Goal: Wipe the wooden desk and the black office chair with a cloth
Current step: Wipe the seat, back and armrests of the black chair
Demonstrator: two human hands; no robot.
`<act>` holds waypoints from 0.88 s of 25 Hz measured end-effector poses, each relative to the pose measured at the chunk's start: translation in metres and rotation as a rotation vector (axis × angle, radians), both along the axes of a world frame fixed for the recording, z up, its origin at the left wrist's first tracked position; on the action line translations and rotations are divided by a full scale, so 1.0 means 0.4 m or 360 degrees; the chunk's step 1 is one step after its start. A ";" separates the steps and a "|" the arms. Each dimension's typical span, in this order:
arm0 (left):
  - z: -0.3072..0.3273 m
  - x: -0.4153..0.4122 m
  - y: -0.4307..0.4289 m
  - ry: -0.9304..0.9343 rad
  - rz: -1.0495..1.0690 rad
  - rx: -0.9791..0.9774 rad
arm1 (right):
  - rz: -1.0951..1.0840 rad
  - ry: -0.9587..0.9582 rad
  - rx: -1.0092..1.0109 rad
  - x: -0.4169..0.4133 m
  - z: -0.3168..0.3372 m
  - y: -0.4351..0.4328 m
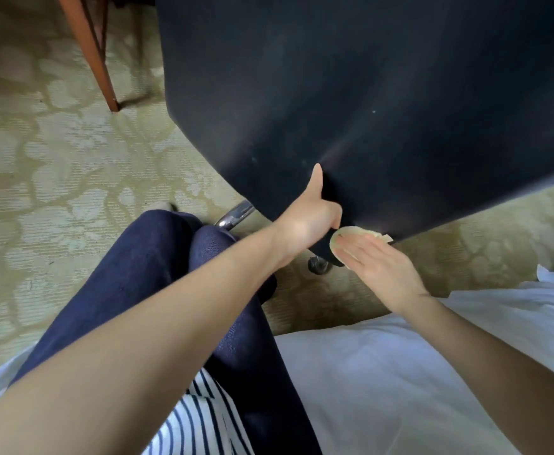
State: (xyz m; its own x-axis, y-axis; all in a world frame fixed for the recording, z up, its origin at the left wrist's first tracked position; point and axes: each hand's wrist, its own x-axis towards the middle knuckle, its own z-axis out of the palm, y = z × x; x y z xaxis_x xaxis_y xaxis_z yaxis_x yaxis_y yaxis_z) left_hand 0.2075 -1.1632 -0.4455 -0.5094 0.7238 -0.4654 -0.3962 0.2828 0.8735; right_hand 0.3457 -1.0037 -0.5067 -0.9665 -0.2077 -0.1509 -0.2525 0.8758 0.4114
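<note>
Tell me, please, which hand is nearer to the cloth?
Right. The right hand lies flat on the cloth; the left hand grips the edge of the black chair beside it.

black office chair [384, 93]: no brand, label or number can be read
cloth [347, 234]: no print can be read
striped top [200, 418]: stripes only, no lettering
</note>
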 end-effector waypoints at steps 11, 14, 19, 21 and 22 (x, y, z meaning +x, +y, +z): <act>0.198 0.047 -0.002 0.0607 -0.0248 0.0043 | 0.0067 0.0805 0.0010 -0.016 0.281 0.002; 0.283 0.034 -0.011 0.0954 -0.0343 0.0003 | 0.0013 0.0975 0.0037 -0.020 0.376 -0.002; 0.450 0.011 -0.041 0.1740 -0.0421 -0.0018 | -0.0037 0.1303 0.0162 -0.033 0.574 -0.001; 0.520 0.010 -0.057 0.2110 -0.0237 0.0053 | -0.0041 0.1424 0.0194 -0.034 0.647 0.001; 0.559 0.006 -0.061 0.2308 -0.0090 0.0168 | -0.0041 0.1488 0.0207 -0.032 0.683 0.004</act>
